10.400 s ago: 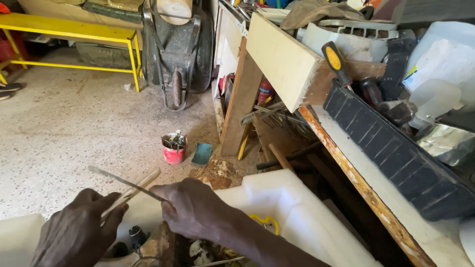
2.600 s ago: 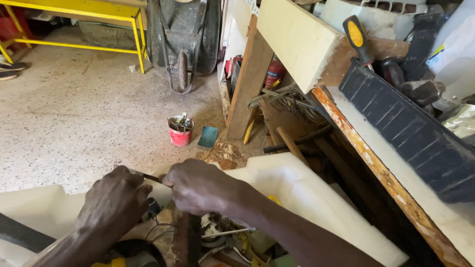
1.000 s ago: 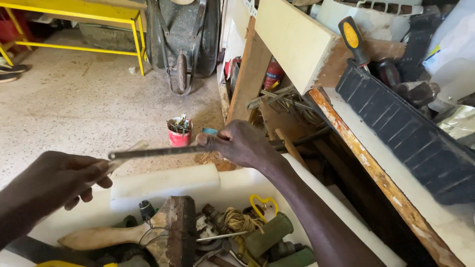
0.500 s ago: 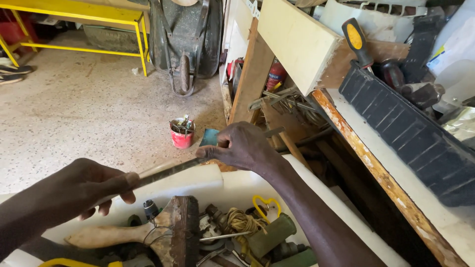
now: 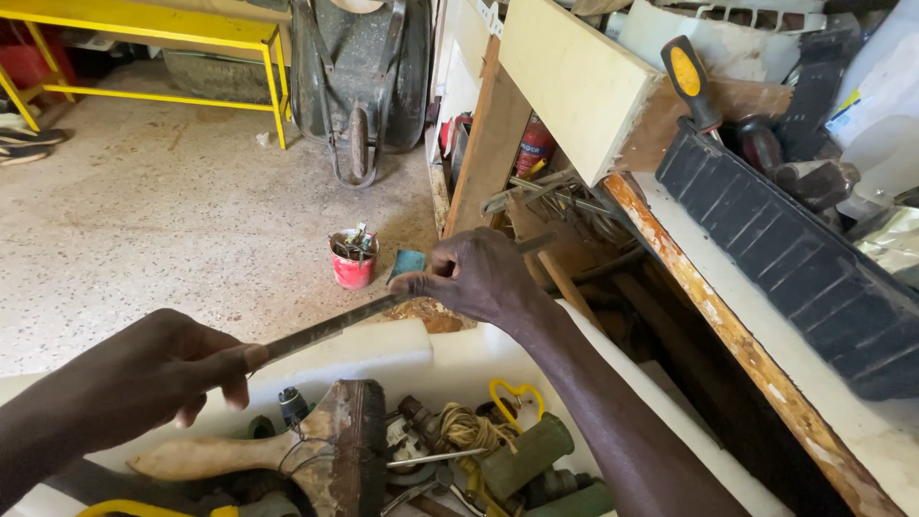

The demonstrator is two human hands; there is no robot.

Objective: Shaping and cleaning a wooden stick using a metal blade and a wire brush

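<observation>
At the far left, a yellow metal frame (image 5: 144, 29) is cut off by the picture's top and left edges, and dark footwear beside it is only partly seen. The left hand (image 5: 144, 383) is seen low on the left, its wrist running out of view; its fingers are curled and its thumb is pressed down on the near end of a long, thin metal bar (image 5: 330, 325), so that end is hidden inside the grip. The bar is held in the air, slanting up to the right above the rim of a white tub (image 5: 421, 354). In the tub, a wooden-handled brush (image 5: 287, 450), a coil of twine (image 5: 464, 426) and other tools are heaped; many are overlapped or cut off by the lower edge and cannot be identified. On the floor beyond, a small red tin (image 5: 352, 260) is filled with small items too small to identify. The right hand (image 5: 479, 278) is closed around the bar further along, fingers wrapped over it; only a short stub is seen past the knuckles. On the right, a cluttered workbench (image 5: 728, 325) is cropped by the frame.
</observation>
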